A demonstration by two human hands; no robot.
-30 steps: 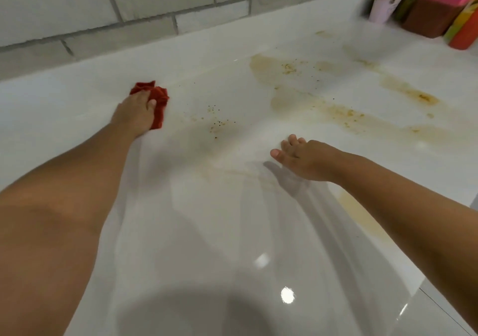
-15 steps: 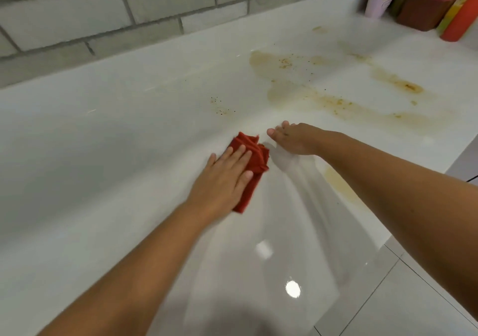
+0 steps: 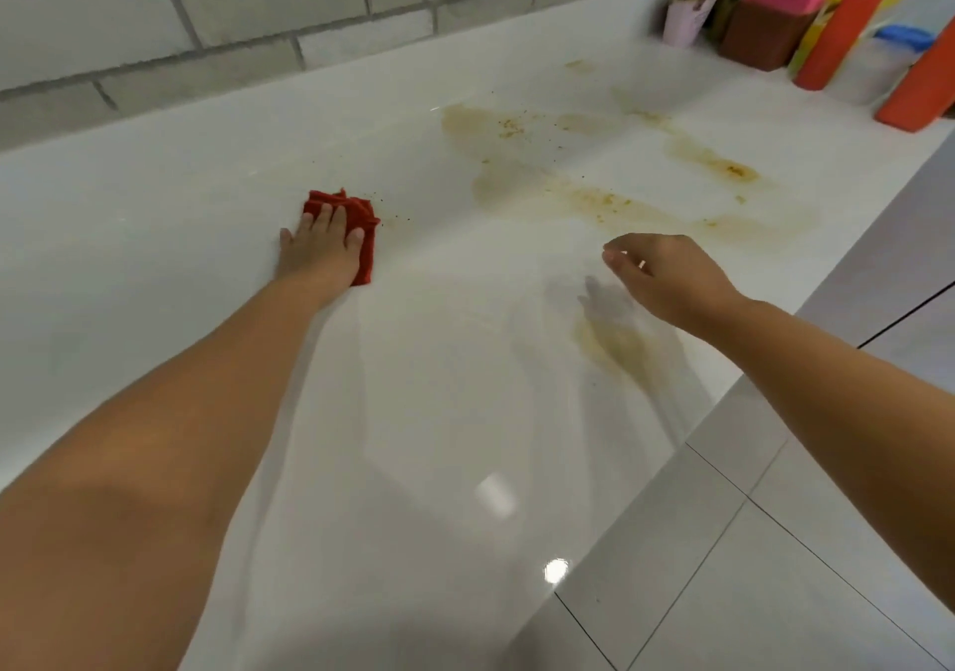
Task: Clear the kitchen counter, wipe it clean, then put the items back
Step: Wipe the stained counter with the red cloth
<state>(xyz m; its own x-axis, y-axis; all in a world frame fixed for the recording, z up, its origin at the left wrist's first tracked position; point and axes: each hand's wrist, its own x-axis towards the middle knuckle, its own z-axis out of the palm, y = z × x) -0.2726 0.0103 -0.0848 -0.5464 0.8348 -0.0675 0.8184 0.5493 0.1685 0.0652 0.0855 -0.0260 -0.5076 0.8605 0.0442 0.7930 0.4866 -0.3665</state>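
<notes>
My left hand (image 3: 323, 246) presses a crumpled red cloth (image 3: 356, 213) flat onto the glossy white counter (image 3: 413, 412), fingers straight on top of it. Small dark crumbs lie just right of the cloth. My right hand (image 3: 666, 277) hovers a little above the counter with fingers loosely curled, holding nothing. Yellow-brown smears (image 3: 594, 195) spread across the counter beyond the right hand, and another smear (image 3: 615, 345) lies under it near the front edge.
At the far right corner stand a pale paper-wrapped plant (image 3: 690, 11), a brown box with a pink lid (image 3: 772, 19), orange bottles (image 3: 837, 34) and a blue-lidded container (image 3: 894, 60). A grey brick wall (image 3: 258, 3) backs the counter. Tiled floor (image 3: 749, 567) lies at lower right.
My left hand slid the cloth away from me and leftward, up to the crumbs. My right hand lifted off the counter and moved right.
</notes>
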